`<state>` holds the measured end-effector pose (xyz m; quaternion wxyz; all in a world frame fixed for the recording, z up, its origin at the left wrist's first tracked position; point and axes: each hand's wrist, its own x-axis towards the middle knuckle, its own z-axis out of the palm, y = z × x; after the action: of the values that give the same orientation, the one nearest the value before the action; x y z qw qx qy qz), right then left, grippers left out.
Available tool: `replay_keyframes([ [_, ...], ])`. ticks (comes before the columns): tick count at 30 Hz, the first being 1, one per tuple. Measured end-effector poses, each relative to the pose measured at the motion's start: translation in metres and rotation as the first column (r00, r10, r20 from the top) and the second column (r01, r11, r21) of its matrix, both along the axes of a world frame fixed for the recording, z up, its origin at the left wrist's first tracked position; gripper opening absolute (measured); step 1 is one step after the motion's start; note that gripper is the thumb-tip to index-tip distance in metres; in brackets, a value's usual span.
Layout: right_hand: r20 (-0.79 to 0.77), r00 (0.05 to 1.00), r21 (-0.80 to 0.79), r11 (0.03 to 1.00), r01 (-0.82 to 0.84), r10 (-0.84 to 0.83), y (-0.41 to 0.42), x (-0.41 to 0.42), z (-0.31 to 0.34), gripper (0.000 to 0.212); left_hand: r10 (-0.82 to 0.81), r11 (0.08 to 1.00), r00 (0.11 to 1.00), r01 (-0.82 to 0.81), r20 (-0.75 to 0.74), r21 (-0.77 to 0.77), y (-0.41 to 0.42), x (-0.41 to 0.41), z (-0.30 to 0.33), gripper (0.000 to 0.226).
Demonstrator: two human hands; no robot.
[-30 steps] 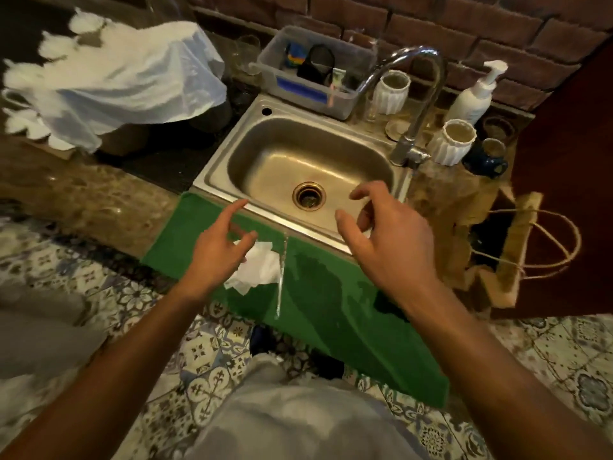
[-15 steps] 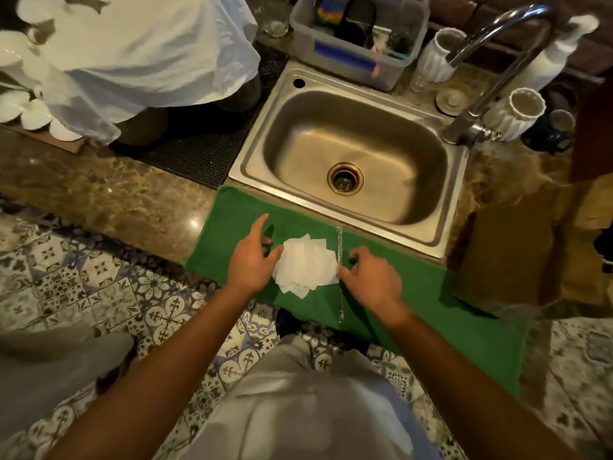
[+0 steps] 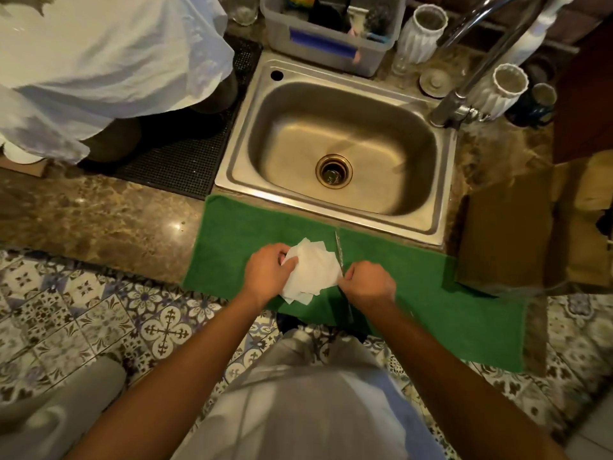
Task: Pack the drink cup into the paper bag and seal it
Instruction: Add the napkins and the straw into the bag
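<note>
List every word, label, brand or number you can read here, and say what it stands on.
No text can be read in this view.
The blue strip on the grey tub: no lettering can be made out.
The paper bag, napkins and white pump bottle: no print shows.

I see a green towel and white napkins on it. The counter is brown marble, and the floor has blue flower tiles.
</note>
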<state>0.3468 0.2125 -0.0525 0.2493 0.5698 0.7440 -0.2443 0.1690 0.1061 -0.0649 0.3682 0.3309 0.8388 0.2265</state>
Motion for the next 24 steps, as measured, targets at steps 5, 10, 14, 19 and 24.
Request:
replay_keyframes([
  [5, -0.053, 0.997, -0.05, 0.997, 0.059, -0.062, 0.005, 0.004, 0.003, 0.032, 0.075, 0.994, 0.988, -0.086, 0.137, 0.069, -0.007, -0.006, 0.017, 0.013],
  [10, -0.278, 0.928, -0.116, 0.968, 0.223, -0.247, 0.017, 0.017, 0.015, 0.014, 0.164, 0.972, 0.921, -0.213, 0.354, 0.102, -0.011, -0.005, 0.041, 0.011],
  [14, -0.48, 0.799, -0.146, 0.931, 0.336, -0.363, 0.026, 0.025, 0.036, 0.013, 0.174, 0.946, 0.884, -0.272, 0.434, 0.175, -0.008, 0.002, 0.066, 0.009],
  [19, -0.759, 0.522, -0.239, 0.912, 0.333, -0.39, 0.028, 0.036, 0.091, 0.009, 0.089, 0.905, 0.845, -0.289, 0.527, 0.311, 0.005, 0.016, 0.102, 0.033],
  [24, -0.857, 0.422, -0.244, 0.954, 0.171, -0.295, 0.03, 0.061, 0.144, 0.038, -0.082, 0.852, 0.797, -0.255, 0.598, 0.457, 0.027, 0.047, 0.15, 0.049],
])
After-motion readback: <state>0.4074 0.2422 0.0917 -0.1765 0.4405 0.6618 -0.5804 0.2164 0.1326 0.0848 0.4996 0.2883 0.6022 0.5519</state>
